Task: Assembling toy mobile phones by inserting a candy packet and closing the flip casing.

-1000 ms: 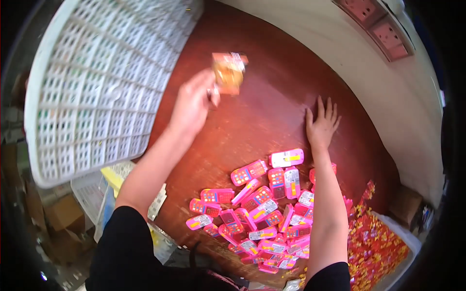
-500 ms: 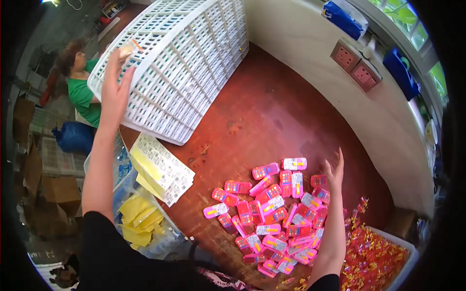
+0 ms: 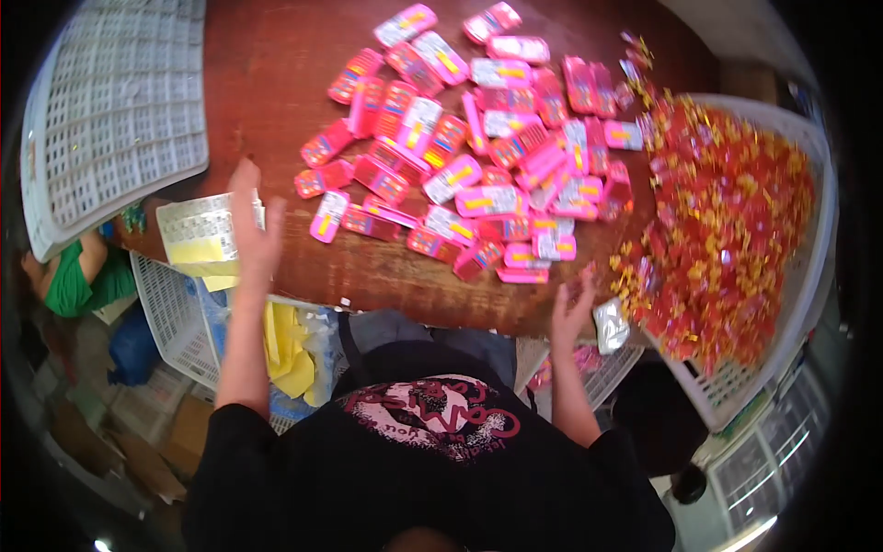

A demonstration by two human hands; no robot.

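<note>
A pile of pink toy phones (image 3: 455,175) with white labels lies spread over the brown table (image 3: 267,83). My left hand (image 3: 254,225) is stretched out at the pile's left, over the right edge of the printed label sheets (image 3: 195,230). Its fingers are extended and slightly blurred, holding nothing. By the table's front edge, my right hand (image 3: 572,308) is open with fingers apart. Close to it are a small silvery packet (image 3: 611,325) and small red-and-yellow wrapped pieces (image 3: 727,230) heaped at the right.
A white slatted crate (image 3: 129,120) stands at the far left. The wrapped pieces fill a white bin (image 3: 809,276) at the right edge. Below the table edge sit another white basket (image 3: 170,317) and yellow sheets (image 3: 290,354). A person in green (image 3: 87,276) is at the left.
My left hand has come off the white crate and down beside the label sheets. My right hand has drawn back to the table's front edge. The view has tilted downward.
</note>
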